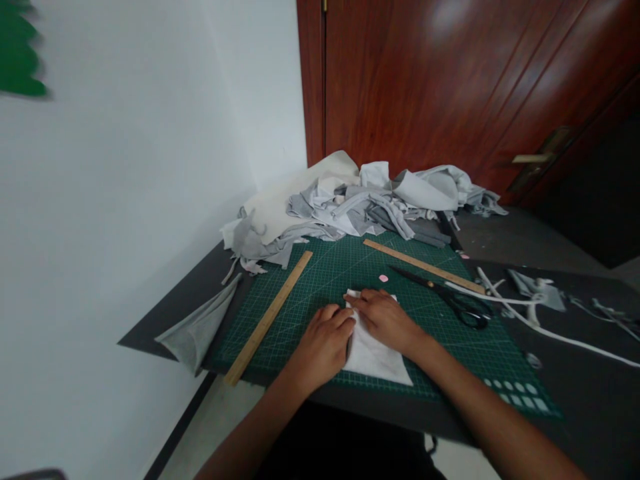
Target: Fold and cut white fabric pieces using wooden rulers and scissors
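A white piece of cloth lies on the green cutting mat near its front edge. My left hand is at the cloth's left edge, with its fingers curled and closed on it. Over the upper part of the same cloth is my right hand, its fingers drawn together and gripping near the top left corner. Both hands nearly meet there, and they hide part of the fold beneath. Just beyond my right hand rests a small pink piece.
Black-handled scissors lie right of my hands beside white cord. A wooden ruler is on the left, another ruler at the back right. Heaped grey and white cloth scraps line the back; a grey-green cloth sits left.
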A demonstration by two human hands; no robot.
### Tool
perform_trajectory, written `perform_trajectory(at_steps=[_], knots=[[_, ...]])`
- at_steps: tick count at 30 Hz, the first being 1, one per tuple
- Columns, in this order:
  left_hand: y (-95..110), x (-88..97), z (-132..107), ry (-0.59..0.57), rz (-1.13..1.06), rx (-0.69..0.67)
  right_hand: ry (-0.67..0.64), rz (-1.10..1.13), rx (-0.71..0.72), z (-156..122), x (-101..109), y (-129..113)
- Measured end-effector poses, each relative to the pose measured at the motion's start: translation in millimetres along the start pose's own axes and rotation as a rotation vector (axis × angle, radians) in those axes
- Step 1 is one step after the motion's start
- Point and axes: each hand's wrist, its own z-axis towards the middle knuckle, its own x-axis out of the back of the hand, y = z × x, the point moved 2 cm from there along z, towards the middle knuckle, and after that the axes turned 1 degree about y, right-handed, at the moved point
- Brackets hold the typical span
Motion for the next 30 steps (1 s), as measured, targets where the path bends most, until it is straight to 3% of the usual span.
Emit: perform_trajectory(at_steps=[6, 14, 23, 30], knots=[[1.7, 4.2, 0.4, -0.022, -0.003, 0.017, 0.084, 0.080, -0.075, 0.8, -4.2, 0.6], [-3.7, 2.9, 3.4, 0.006, -0.105, 0.061, 0.065, 0.056, -0.059, 1.5, 1.6, 0.3], [4.7, 5.2, 2.4, -0.004, -0.040, 0.048, 0.023, -0.010, -0.038, 3.9, 1.7, 0.8], [0.1, 0.4, 0.2, 0.011, 0.003, 0.062, 0.058, 0.074, -0.046, 5.8, -1.9, 3.4]])
